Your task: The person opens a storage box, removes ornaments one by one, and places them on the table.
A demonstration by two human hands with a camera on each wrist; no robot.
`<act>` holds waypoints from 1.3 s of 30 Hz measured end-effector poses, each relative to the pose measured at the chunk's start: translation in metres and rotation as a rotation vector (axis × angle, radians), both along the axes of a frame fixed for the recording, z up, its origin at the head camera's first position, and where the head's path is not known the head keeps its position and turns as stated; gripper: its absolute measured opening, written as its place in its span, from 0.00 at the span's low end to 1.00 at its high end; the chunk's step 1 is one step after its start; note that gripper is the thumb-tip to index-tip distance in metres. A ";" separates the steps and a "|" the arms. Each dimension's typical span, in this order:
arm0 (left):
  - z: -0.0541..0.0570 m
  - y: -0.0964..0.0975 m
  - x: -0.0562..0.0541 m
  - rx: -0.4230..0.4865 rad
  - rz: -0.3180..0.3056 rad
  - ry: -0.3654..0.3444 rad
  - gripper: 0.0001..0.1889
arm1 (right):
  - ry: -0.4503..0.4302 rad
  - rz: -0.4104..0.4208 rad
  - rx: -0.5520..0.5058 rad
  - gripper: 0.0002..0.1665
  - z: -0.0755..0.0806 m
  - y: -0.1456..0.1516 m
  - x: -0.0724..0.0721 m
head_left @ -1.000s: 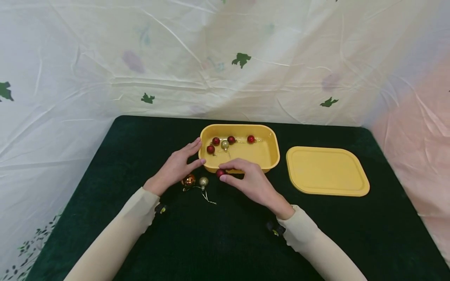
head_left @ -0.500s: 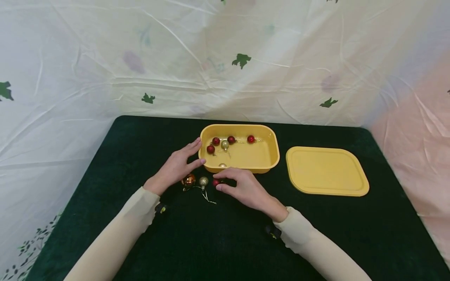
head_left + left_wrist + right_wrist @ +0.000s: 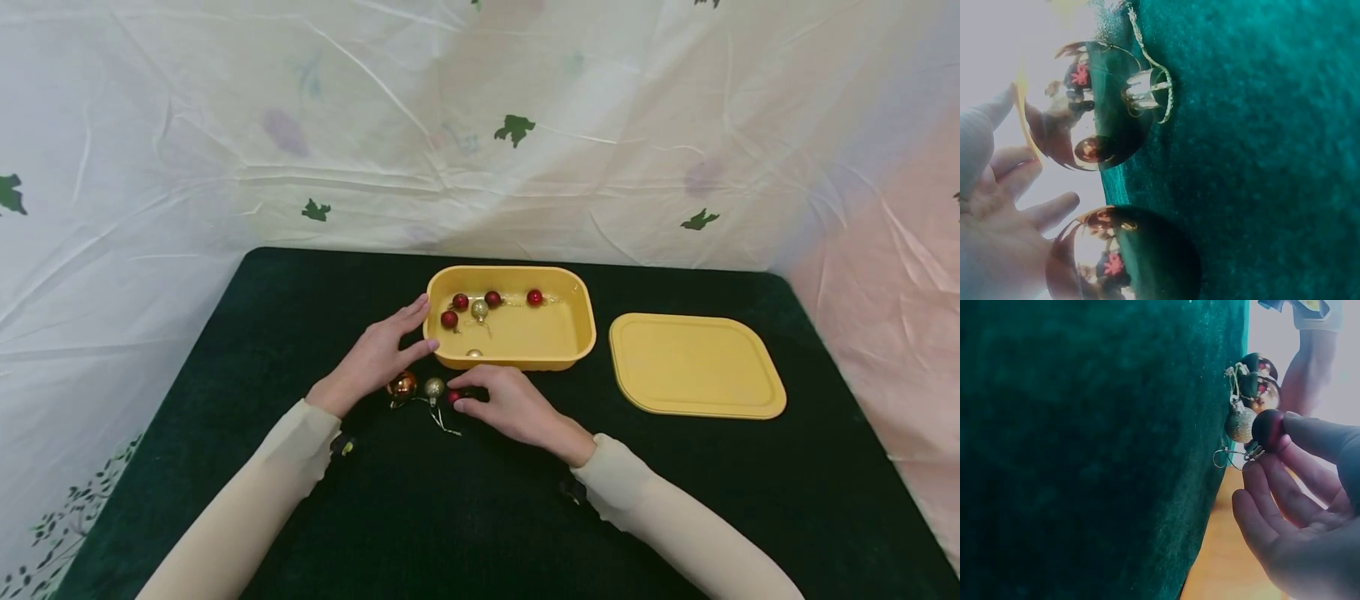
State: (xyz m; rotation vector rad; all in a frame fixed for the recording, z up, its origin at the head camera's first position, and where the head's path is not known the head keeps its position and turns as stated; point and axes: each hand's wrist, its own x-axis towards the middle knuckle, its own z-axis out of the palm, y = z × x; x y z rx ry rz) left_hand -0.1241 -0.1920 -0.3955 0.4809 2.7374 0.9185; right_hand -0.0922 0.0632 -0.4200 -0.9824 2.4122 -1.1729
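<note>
My right hand [image 3: 516,402] pinches a dark red Christmas bauble [image 3: 1267,430] between thumb and fingers, just in front of the yellow box [image 3: 517,364]. Right beside it on the cloth lies a glittery gold bauble [image 3: 434,388] with a string loop. My left hand [image 3: 377,354] touches the box's left end, its fingers extended and spread. Below that palm sits a shiny copper bauble [image 3: 403,384]; the left wrist view shows a second shiny bauble [image 3: 1122,256] near it. Inside the box are several red baubles [image 3: 492,298], a gold one [image 3: 480,309] and another pale one at the front wall, mostly hidden.
A flat yellow lid [image 3: 697,367] lies to the right of the box. Dark green cloth [image 3: 450,517] covers the table, and a pale patterned curtain [image 3: 420,150] hangs behind its back edge.
My right hand has moved from the box's front rim toward me and to the left, carrying the red bauble down beside the gold one. The left hand stays in place.
</note>
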 end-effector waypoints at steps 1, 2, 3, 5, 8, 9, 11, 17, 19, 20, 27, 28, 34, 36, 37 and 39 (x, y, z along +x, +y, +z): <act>0.000 0.000 0.000 -0.001 -0.001 0.001 0.40 | 0.008 0.009 -0.001 0.20 -0.006 0.000 -0.003; 0.000 0.000 0.000 -0.003 0.001 0.001 0.40 | 0.011 0.013 -0.001 0.20 -0.011 -0.001 -0.005; 0.000 0.000 0.000 -0.002 0.001 -0.001 0.40 | 0.028 0.024 0.003 0.21 -0.020 -0.001 -0.008; 0.001 0.000 0.001 -0.001 0.003 -0.001 0.39 | 0.032 0.030 0.018 0.20 -0.021 -0.003 -0.009; 0.001 0.000 0.001 -0.002 0.004 -0.003 0.39 | 0.017 0.020 0.043 0.19 -0.010 -0.005 -0.006; 0.002 0.000 0.001 -0.002 0.003 -0.003 0.39 | 0.014 0.018 0.049 0.19 -0.007 -0.005 -0.005; 0.001 0.001 0.001 -0.004 0.003 -0.001 0.39 | 0.001 0.012 0.055 0.18 -0.006 -0.004 -0.006; 0.000 0.000 -0.001 -0.009 0.000 0.003 0.40 | 0.003 0.019 0.052 0.20 -0.051 0.000 -0.022; 0.000 0.001 -0.001 -0.013 -0.003 0.005 0.40 | 0.005 0.011 0.037 0.21 -0.057 0.002 -0.022; 0.000 0.001 -0.001 -0.013 -0.005 0.007 0.40 | 0.006 0.006 0.035 0.21 -0.055 0.002 -0.020; 0.004 0.001 0.001 -0.007 -0.013 0.036 0.38 | 0.086 -0.005 0.073 0.21 0.014 0.012 0.011; 0.004 0.002 0.001 -0.005 -0.012 0.048 0.37 | 0.099 -0.019 0.074 0.20 0.019 0.013 0.014; 0.007 0.005 -0.001 -0.001 0.010 0.105 0.34 | 0.158 -0.076 -0.020 0.20 0.039 0.028 0.015; 0.009 0.006 -0.004 -0.020 0.012 0.102 0.35 | 0.163 -0.099 -0.059 0.19 0.044 0.032 0.012; 0.009 0.007 -0.005 -0.032 0.013 0.098 0.36 | 0.164 -0.108 -0.076 0.19 0.046 0.034 0.009; 0.009 0.007 -0.008 -0.056 0.014 0.091 0.37 | 0.161 -0.130 -0.095 0.18 0.049 0.037 0.004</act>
